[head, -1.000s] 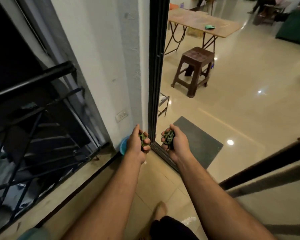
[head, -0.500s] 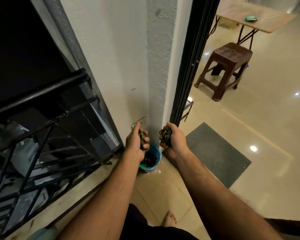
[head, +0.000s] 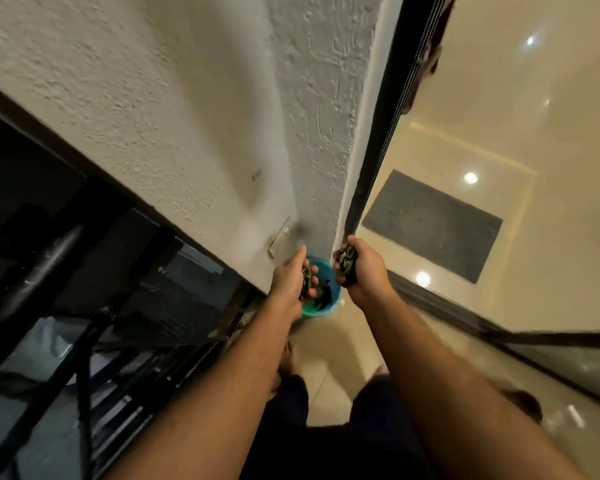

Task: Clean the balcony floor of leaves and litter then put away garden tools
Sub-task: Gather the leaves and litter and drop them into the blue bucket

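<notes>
Both hands loaded, reading this as the dump step. Left hand has its fingers curled round a small wad of dark green leaves; right hand is clenched on a bigger clump of the same leaf litter.

Landmark: small round teal plastic bucket on the balcony tile, in the corner where the textured white wall meets the black sliding-door frame. Left hand hangs over the bucket's left rim, right hand just above its right rim. Dark stuff inside the bucket, probably more leaves, but the frame is motion-blurred so I won't swear to it. Grey doormat lies beyond the bucket, on the indoor side of the door frame. Black metal railing is left of the bucket.

Handling: leaves are light, limp, crushable, no damage risk. Loose bits will flutter or cling to the palms. I'd keep a full cupped fist around each wad, get low over the bucket mouth, then let go and brush off.

Bucket opening is narrow; spill onto the tile likely if dropped from height.
</notes>
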`<state>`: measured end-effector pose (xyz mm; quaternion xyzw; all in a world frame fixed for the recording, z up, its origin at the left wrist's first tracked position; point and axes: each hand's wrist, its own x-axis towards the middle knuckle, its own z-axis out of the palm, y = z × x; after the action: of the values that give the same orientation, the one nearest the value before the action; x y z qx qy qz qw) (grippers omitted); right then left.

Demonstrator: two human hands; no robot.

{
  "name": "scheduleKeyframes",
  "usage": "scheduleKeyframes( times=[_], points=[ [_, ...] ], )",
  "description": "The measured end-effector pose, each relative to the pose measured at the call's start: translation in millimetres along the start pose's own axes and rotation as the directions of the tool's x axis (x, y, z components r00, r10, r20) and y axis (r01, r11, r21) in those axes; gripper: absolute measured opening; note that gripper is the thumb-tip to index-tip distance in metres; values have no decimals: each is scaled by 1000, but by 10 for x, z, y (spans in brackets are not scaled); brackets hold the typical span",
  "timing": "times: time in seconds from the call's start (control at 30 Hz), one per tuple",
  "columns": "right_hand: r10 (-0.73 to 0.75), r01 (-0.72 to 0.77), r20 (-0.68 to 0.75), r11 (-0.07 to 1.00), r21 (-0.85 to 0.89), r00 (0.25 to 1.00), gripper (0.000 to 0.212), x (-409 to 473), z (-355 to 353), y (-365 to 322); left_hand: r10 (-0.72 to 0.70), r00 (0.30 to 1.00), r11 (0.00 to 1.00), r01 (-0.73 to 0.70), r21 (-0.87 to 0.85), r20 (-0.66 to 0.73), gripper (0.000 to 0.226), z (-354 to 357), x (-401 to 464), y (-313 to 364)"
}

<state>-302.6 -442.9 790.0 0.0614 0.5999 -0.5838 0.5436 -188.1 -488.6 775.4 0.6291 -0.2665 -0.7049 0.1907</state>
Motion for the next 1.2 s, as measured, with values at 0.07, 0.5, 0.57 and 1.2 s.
scheduleKeyframes(
  times=[0.07, 0.5, 0.57, 1.2],
  points=[
    [33, -30, -68, 999, 39, 997, 23, 41, 43, 127, -48, 999, 997, 48, 68, -4, 36, -89, 135, -71],
    [140, -150, -287, 989, -14, 948, 19, 1214, -535, 1271, -145, 989, 944, 148, 294, -33, 48, -103, 1558, -1018],
    [137, -157, -293, 987, -43, 946, 19, 1507, -645, 1484, -133, 990, 926, 144, 349, -54, 50, -107, 1923, -1210],
    [100, -147, -349, 983, -111, 932, 29, 3959, -1046, 3285, -132, 985, 900, 166, 403, -111, 24, -332, 4607, -2716]
  ],
)
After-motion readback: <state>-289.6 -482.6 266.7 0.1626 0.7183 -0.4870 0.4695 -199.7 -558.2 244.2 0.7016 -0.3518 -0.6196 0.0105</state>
